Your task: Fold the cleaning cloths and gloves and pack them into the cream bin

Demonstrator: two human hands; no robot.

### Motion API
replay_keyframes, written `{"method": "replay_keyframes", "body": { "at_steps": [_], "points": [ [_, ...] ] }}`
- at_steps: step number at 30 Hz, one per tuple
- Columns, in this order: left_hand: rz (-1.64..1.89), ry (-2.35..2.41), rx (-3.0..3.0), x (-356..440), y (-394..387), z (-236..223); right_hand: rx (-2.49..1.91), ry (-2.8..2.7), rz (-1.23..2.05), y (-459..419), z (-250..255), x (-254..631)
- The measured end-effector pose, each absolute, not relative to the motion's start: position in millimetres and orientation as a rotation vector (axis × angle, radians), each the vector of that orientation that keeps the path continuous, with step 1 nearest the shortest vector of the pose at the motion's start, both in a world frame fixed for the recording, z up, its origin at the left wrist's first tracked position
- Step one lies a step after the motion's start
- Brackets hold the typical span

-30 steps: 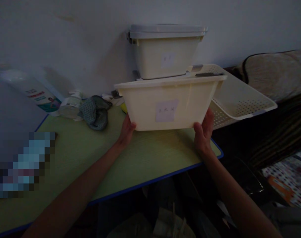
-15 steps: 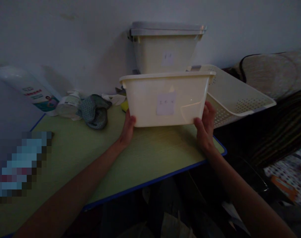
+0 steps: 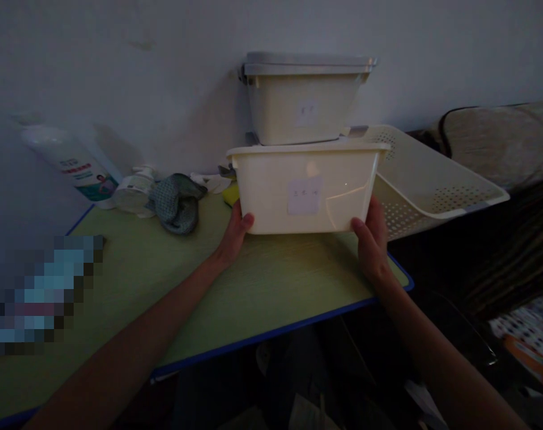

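Evidently, the cream bin is held upright between both hands, over or on the far part of the desk and in front of the lidded box; whether its base touches the desk cannot be told. The left hand clasps the lower left corner and the right hand the lower right, each thumb on the front wall, so the grip is closed on the bin from both sides. Chief hazard: with support so low, uneven pressure could tip the bin backward, and its rim (just below the box's base in this view, contact being unclear) might knock the box askew. A rightward drift could catch the perforated basket; a leftward one could push the yellow item. Smooth walls might also slip should the thumbs relax.
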State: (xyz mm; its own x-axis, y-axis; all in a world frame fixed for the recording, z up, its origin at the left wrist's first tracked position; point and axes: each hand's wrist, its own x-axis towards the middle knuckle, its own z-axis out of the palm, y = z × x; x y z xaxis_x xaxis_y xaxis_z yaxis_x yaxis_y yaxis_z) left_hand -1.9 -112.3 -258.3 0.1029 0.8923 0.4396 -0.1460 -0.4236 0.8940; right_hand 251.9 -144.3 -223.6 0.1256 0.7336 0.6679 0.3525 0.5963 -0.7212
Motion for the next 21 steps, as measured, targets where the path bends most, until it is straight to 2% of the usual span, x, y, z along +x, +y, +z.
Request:
{"method": "replay_keyframes", "body": {
  "at_steps": [21],
  "points": [
    [1.398,0.828,1.538,-0.4,-114.6,-252.6,-0.946,-1.334,0.395,-138.6,-229.6,255.4]
  ]
}}
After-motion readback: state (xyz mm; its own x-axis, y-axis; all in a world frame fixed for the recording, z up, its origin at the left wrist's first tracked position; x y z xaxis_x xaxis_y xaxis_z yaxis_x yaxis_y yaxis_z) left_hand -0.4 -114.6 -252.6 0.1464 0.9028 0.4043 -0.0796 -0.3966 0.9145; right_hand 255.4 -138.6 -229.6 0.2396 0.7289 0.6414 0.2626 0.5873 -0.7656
